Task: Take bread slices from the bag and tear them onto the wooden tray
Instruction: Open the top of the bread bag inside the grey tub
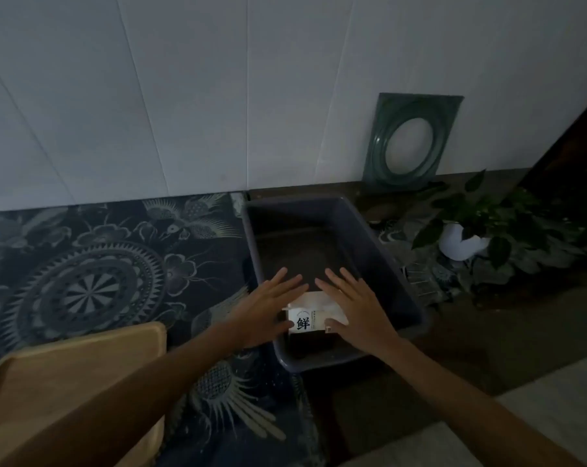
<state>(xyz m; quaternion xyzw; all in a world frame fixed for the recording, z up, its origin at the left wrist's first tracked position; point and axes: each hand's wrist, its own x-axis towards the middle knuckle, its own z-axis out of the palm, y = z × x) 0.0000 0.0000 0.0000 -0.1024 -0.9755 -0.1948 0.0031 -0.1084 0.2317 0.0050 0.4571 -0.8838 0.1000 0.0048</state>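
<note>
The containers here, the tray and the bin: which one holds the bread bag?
The dark bin holds the bread bag; the wooden tray lies bare.

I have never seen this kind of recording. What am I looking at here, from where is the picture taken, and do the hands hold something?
There is no machine: a person wears a camera on the head, looking down at their own bare hands. Both hands, the left hand and the right hand, reach with open fingers toward a white bread bag lying in a dark plastic bin. Nothing is held yet. A wooden tray waits at the left on a patterned cloth. A potted plant stands at the right.
</note>
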